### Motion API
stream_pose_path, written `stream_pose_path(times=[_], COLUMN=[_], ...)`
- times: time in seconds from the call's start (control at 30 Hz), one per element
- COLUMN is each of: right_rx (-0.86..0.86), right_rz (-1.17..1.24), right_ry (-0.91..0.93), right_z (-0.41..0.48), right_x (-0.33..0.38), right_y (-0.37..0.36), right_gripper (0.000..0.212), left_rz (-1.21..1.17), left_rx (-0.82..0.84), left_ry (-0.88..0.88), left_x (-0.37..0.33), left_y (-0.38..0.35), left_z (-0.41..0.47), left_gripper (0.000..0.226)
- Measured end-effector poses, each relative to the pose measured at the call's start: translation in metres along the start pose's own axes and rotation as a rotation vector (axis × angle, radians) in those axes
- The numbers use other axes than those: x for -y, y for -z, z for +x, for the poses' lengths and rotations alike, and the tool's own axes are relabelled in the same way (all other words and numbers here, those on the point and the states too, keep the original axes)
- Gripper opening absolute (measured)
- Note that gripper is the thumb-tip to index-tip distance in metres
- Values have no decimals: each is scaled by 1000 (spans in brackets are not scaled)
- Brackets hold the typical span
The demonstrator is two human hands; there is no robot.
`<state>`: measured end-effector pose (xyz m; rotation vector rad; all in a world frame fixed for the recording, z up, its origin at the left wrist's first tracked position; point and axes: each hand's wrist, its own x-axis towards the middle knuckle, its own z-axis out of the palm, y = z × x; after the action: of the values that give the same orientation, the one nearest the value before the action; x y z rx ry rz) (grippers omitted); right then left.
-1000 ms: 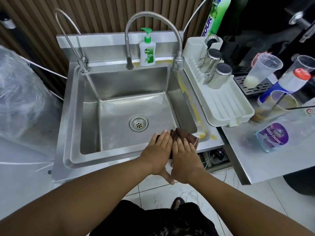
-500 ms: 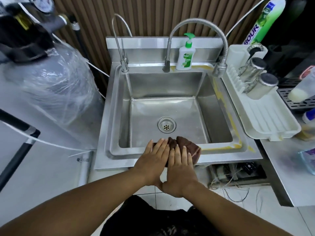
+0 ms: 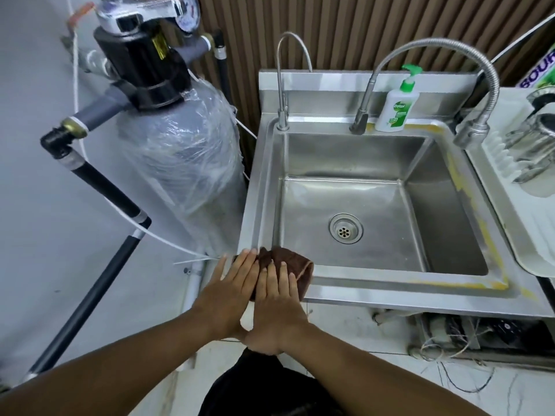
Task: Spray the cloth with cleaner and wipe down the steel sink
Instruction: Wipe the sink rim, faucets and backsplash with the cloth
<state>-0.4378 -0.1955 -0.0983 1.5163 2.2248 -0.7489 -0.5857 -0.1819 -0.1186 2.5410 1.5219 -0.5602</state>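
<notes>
Left hand: your left hand (image 3: 232, 283) lies flat and released, fingers straight and a little spread. It presses palm-down on the left part of the cloth (image 3: 295, 262) and grips nothing. Its little finger reaches out past the sink's front-left corner.
Right hand: your right hand (image 3: 277, 298) is also flat and released, with straight fingers close together pressing the middle of the cloth. The two thumbs meet near the wrists.
Cloth: one brown cloth lies bunched on the front rim of the steel sink (image 3: 390, 283), at 7 o'clock from the drain (image 3: 346, 228). Its right fold shows beyond your right fingers, and its far edge sits at the basin lip.
Counts: you have two hands, one cloth, one basin and one round drain. There are two taps. The thin gooseneck tap (image 3: 280, 94) stands at 11 o'clock, and the flexible hose tap (image 3: 492, 85) rises at 12 and arches over to 2 o'clock. One soap bottle (image 3: 393, 106) with a green pump stands on the back ledge, just beside the hose tap's base.
Edges: the front rim runs as a flat steel strip from the cloth to the 5 o'clock corner. Yellow streaks follow the right rim and that corner.
Room at 3 o'clock: a white dish rack (image 3: 525, 223) butts against the sink's right rim. The steel cups in it are blurred, so you cannot count them.
Room at 9 o'clock: a plastic-wrapped tank (image 3: 180, 157) stands just beside the sink's left wall.
</notes>
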Motion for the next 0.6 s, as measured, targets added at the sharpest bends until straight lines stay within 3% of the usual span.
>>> stream_pose_path(times=[0.13, 0.27, 0.43, 0.53, 0.6], right_rx=[45, -175, -412, -368, -263], right_rz=[194, 429, 197, 80, 71], right_ry=[134, 228, 48, -153, -233], right_z=[-1, -16, -34, -46, -55], right_x=[-10, -56, -115, -156, -181], right_y=[19, 27, -1, -5, -4], right_gripper=[114, 77, 71, 84, 89], left_rz=[-124, -316, -310, -312, -394], left_rx=[-83, -217, -175, -106, 34], left_ry=[-66, -199, -150, -113, -65], left_x=[9, -17, -57, -63, -62], left_y=[3, 17, 25, 41, 54], left_z=[-9, 4, 51, 72, 85], left_gripper=[128, 94, 93, 87, 84])
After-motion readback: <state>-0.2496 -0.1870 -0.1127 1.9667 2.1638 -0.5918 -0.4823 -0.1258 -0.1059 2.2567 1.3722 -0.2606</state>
